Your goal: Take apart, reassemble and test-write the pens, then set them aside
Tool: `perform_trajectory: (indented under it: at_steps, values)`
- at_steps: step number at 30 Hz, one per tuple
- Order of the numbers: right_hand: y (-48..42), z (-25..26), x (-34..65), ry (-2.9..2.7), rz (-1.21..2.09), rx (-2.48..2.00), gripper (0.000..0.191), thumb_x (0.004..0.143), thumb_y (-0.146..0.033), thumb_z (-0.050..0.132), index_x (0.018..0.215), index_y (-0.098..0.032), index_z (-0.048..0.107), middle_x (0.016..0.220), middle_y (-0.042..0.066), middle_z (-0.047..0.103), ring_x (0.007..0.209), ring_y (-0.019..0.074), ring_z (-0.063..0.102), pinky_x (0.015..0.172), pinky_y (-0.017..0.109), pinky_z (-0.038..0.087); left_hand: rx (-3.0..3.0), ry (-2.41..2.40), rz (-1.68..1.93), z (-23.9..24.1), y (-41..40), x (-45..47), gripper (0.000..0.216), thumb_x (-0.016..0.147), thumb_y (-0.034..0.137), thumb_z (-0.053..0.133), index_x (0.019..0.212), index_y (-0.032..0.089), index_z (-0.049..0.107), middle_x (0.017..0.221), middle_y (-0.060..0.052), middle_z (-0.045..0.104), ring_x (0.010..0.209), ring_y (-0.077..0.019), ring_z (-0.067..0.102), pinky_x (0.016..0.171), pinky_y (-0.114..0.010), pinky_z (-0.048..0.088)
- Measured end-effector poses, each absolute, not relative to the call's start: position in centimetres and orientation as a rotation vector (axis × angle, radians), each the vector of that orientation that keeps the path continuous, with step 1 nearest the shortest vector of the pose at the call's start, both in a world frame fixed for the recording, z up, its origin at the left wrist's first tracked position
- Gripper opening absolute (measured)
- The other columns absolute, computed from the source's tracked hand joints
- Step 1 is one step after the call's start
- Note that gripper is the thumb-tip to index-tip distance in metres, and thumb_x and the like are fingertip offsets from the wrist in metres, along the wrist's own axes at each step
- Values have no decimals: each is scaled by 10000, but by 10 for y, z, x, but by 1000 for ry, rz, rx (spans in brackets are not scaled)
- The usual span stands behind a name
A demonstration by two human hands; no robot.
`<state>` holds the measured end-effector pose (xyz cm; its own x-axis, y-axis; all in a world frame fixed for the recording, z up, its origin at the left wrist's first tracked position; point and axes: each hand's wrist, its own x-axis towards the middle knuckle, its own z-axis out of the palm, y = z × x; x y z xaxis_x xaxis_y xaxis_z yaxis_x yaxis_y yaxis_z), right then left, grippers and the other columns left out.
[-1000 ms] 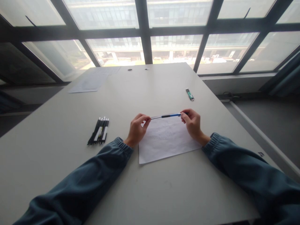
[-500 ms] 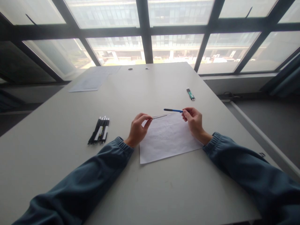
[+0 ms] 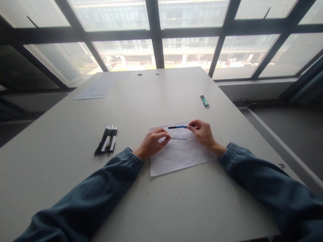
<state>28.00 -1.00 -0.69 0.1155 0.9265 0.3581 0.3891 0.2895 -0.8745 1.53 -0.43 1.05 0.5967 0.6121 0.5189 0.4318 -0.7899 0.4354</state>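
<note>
Left hand (image 3: pixel 153 142): thumb and fingers pinched narrow on one end of a thin rod (image 3: pixel 178 138), likely a refill; this end grip leaves most of its length exposed toward the right hand (image 3: pixel 202 133); right hand: fingertips closed on one end of a blue pen (image 3: pixel 178 127), its dark end pointing left, held so, it seems, to keep that end free; pen and rod: near each other, apart, roughly parallel, both over the sheet (image 3: pixel 181 158); sheet: white, faintly marked, slightly askew on the table (image 3: pixel 191 201), probably for easy reach; black pens (image 3: pixel 106 141): side by side, left of the left hand, apparently grouped by kind; green pens (image 3: pixel 205 101): beyond the right hand, perhaps sorted by colour; papers (image 3: pixel 92 89): far left, presumably out of the way
</note>
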Motion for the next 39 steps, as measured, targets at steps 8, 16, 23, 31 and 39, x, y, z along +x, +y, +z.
perform_trajectory:
  at_steps: [8, 16, 23, 31, 39]
  values:
    - [-8, -9, 282, -1639, 427, -1326, 136, 843, -354, 751, 840, -218, 762, 880, 56, 727, 849, 222, 644, 771, 369, 501, 2577, 875, 814, 8, -4, 12, 124, 931, 247, 632, 883, 225, 745, 906, -37, 707, 872, -161, 650, 823, -281, 522]
    - [-9, -11, 286, -1896, 183, -1510, 77, 865, -278, 745, 802, -251, 780, 921, 75, 685, 931, 270, 567, 840, 425, 466, 2574, 900, 766, 8, -3, 12, 136, 933, 256, 626, 892, 230, 754, 917, -40, 707, 881, -168, 643, 831, -289, 522]
    - [-8, -12, 285, -1937, 158, -1548, 94, 892, -295, 708, 925, -235, 773, 976, 82, 709, 967, 290, 570, 873, 442, 466, 2573, 902, 757, 10, -3, 12, 122, 918, 246, 640, 872, 229, 752, 905, -37, 705, 869, -165, 640, 808, -281, 518]
    - [-16, -1, 279, -1898, 162, -1314, 95, 932, -248, 639, 929, -219, 730, 952, 77, 702, 948, 262, 589, 899, 427, 469, 2594, 928, 884, 7, -3, 13, 87, 890, 194, 646, 845, 219, 716, 893, -26, 699, 870, -165, 644, 846, -300, 518]
    - [-26, 3, 271, -2214, 216, -1041, 140, 965, -319, 628, 928, -223, 724, 924, 63, 722, 907, 227, 588, 867, 379, 420, 2559, 968, 1032, 13, -5, 15, 69, 878, 175, 654, 859, 214, 707, 866, -27, 691, 840, -161, 631, 819, -298, 521]
